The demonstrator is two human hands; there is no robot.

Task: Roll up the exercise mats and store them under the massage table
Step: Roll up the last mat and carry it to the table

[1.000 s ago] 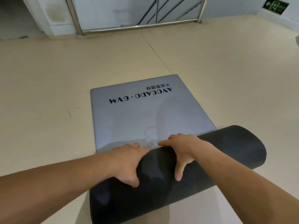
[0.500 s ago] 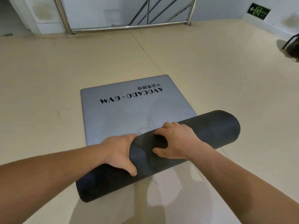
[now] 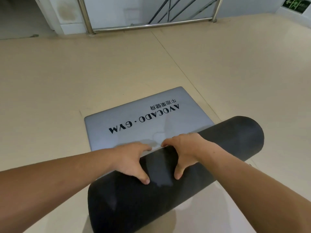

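Hands first: our left hand and right hand sit side by side on the middle of the rolled part of the exercise mat. Each has its fingers curved over the top of the roll and its thumb spread down the near face, gripping it from above. The dark roll lies slantwise on the beige floor. Beyond it the unrolled grey end lies flat, its AVOCADO·GYM lettering upside down to us. A steel railing stands far ahead.

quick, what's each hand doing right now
Left hand: gripping the rolled mat, fingers over the top, thumb on the near side.
Right hand: gripping the same roll, likewise.
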